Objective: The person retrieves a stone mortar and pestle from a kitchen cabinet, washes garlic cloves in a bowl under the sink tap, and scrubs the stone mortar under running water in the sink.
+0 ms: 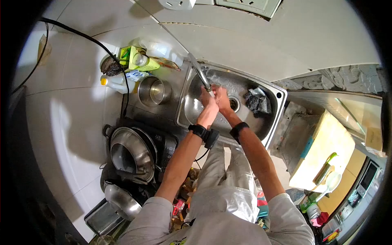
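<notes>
Over the steel sink point(185, 104), my left hand point(207, 99) and my right hand point(221, 99) meet just under the end of the metal faucet point(200, 73). The fingers of both hands are curled in and pressed together. The faucet partly covers them, and whatever lies between them is hidden. Water wets the sink floor around the hands. To their right, the round drain point(234, 103) shows, with a crumpled dark and silvery bundle point(258, 101) beside it. Black bands point(199, 131) circle both wrists, the left one carrying a small box with a cable.
Left of the sink stands a steel pot point(154, 91), near bottles and a green basket point(139, 61). A large metal pan point(132, 153) sits on a black cooktop point(168, 146). At right, a cutting board point(326, 147) holds a green vegetable and a white spoon point(332, 181).
</notes>
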### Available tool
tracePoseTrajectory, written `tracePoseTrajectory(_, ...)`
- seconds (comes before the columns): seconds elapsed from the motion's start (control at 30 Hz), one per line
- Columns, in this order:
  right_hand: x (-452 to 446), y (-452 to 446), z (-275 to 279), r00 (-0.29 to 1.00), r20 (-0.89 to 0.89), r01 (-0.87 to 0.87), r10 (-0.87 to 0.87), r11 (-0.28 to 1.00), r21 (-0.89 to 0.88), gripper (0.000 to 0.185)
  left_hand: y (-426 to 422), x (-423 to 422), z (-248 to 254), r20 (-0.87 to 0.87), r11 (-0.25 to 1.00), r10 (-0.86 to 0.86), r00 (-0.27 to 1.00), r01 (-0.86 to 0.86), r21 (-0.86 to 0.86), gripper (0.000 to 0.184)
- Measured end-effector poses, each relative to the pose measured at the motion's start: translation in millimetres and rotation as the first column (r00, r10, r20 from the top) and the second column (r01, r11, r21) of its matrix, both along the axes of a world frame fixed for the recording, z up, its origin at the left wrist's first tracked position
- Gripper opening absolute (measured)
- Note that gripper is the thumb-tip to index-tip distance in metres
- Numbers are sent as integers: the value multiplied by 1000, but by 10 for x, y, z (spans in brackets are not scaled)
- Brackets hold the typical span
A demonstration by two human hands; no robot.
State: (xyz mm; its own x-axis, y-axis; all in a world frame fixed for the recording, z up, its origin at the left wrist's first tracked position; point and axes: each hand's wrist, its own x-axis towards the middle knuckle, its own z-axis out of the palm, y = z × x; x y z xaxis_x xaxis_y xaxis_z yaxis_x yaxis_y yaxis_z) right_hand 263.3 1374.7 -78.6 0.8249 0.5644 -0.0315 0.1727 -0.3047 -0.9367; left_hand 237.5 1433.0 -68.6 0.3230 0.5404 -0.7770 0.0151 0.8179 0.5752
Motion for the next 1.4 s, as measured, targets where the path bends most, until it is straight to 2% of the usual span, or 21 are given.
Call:
tracePoseTrajectory(0.07, 14, 10, 33, 988, 147, -30, 46, 994, -106, 26, -54, 43, 223, -282, 988, 150, 948, -137, 65, 22)
tracePoseTrajectory(0.13, 19, 24, -109, 913, 391, 4, 119, 954, -300, 27, -61, -28, 208, -256, 991, 120, 959, -101, 89, 18)
tracePoseTrajectory(0.17, 32, -19, -177, 913, 391, 6, 117, 954, -300, 27, -76, -69, 201, -228, 991, 90, 969, -65, 115, 15)
tracePoseTrajectory(0.2, 37, -72, -178, 904, 406, 19, 134, 936, -351, 26, -139, -194, 126, -152, 960, -13, 988, 55, 275, 9)
tracePoseTrajectory(0.23, 50, -117, -183, 895, 419, 33, 151, 916, -399, 25, -107, -324, -137, -153, 960, -15, 988, 57, 275, 9)
tracePoseTrajectory(0.27, 68, -159, -239, 913, 360, -2, 193, 883, -469, 25, -37, -482, -494, -187, 867, -291, 938, 341, 364, 8)
tracePoseTrajectory(0.3, 67, -219, -227, 913, 360, -2, 193, 883, -469, 25, 4, -538, -476, -244, 686, -535, 809, 584, 434, 8)
tracePoseTrajectory(0.33, 57, -298, -214, 849, 452, -38, 274, 885, -464, 26, -3, -581, -465, -522, 330, -582, 623, 768, 549, 12)
tracePoseTrajectory(0.37, 46, -381, -201, 768, 535, -79, 352, 881, -467, 27, -75, -614, -459, -523, 172, -532, 666, 690, 703, 8)
tracePoseTrajectory(0.43, 48, -497, -225, 739, 504, -158, 448, 841, -517, 30, -22, -588, -435, -624, -402, -537, 568, 478, 781, 5)
tracePoseTrajectory(0.47, 38, -545, -243, 650, 598, -168, 469, 856, -489, 32, -21, -608, -420, -623, -397, -538, 568, 481, 782, 5)
tracePoseTrajectory(0.53, -2, -650, -342, 540, 632, -190, 556, 812, -552, 41, -26, -656, -501, -731, -579, -613, 298, 460, 673, 6)
tracePoseTrajectory(0.67, -58, -749, -405, 428, 556, -171, 712, 668, -724, 40, 27, -625, -578, -856, -694, -458, 238, 506, 512, 15)
tracePoseTrajectory(0.73, -45, -709, -554, 292, 584, -33, 758, 618, -786, 43, 45, -510, -474, -906, -662, -423, -17, 688, 296, 20)
tracePoseTrajectory(0.83, 45, -583, -629, 164, 494, 56, 854, 492, -869, 45, 66, -423, -321, -933, -726, -330, -143, 671, 154, 26)
tracePoseTrajectory(0.97, 183, -398, -740, 147, 524, 45, 839, 524, -851, 42, 149, -521, -760, -952, -775, -292, -94, 606, 178, 26)
tracePoseTrajectory(1.07, 238, -354, -726, 126, 358, -95, 925, 370, -924, 34, 205, -549, -772, -950, -810, -311, -28, 531, 250, 22)
tracePoseTrajectory(1.27, 325, -506, -398, 234, 415, -298, 879, 471, -830, 23, 304, -585, -545, -949, -869, -273, -159, 465, 172, 13)
tracePoseTrajectory(1.33, 455, -614, -160, 550, 250, -676, 797, 600, -427, 27, 323, -615, -481, -957, -866, -258, -130, 471, 169, 9)
tracePoseTrajectory(1.37, 443, -612, -148, 550, 246, -678, 798, 599, -426, 27, 318, -638, -468, -956, -865, -261, -134, 472, 170, 9)
tracePoseTrajectory(1.4, 450, -599, -143, 686, 244, -615, 686, 725, -309, 31, 316, -643, -463, -954, -830, -296, -45, 507, 233, 7)
